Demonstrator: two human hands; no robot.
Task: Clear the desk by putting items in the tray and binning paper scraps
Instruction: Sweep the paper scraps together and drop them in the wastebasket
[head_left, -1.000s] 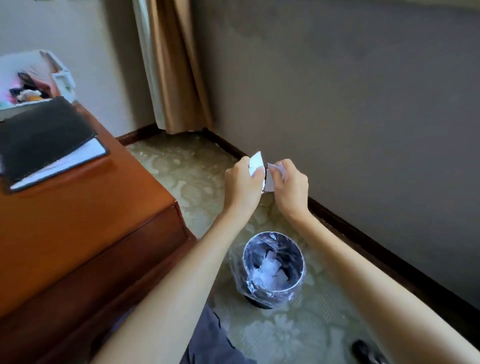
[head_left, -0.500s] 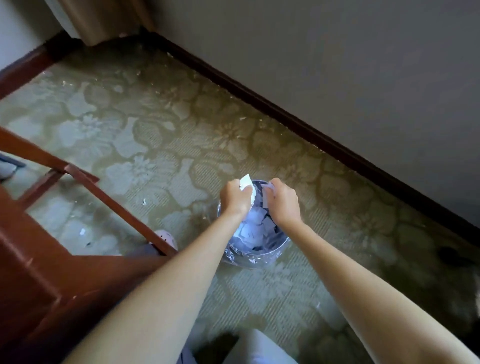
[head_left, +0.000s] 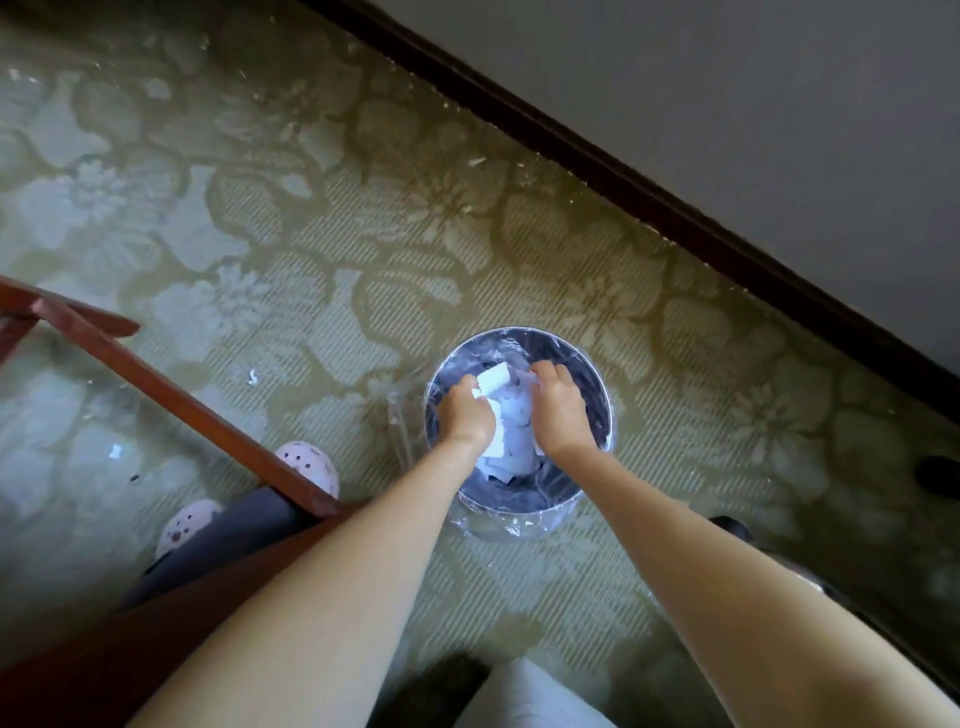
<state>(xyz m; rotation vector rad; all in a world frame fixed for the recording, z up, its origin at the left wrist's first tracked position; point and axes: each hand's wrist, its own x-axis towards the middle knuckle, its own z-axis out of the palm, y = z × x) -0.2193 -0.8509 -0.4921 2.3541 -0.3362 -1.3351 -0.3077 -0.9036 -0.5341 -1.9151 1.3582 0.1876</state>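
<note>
Floral green carpet (head_left: 311, 260) beside a dark skirting board (head_left: 623, 179). Over the lined bin (head_left: 597, 395), the left hand (head_left: 465, 413) grips a white paper strip (head_left: 493, 380), long axis slanting up-right toward the right hand (head_left: 558, 410), whose curled fingers pinch a smaller, mostly hidden scrap (head_left: 525, 378).

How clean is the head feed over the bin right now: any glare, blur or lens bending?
Head view: soft, even daylight, no hard shadows; the bin has a plastic liner glinting white along the rim; the paper scrap pinched by the left hand is nearly blown out; the right hand looks slightly soft; forearms swell towards the bottom edge, wide-lens stretch.
</note>
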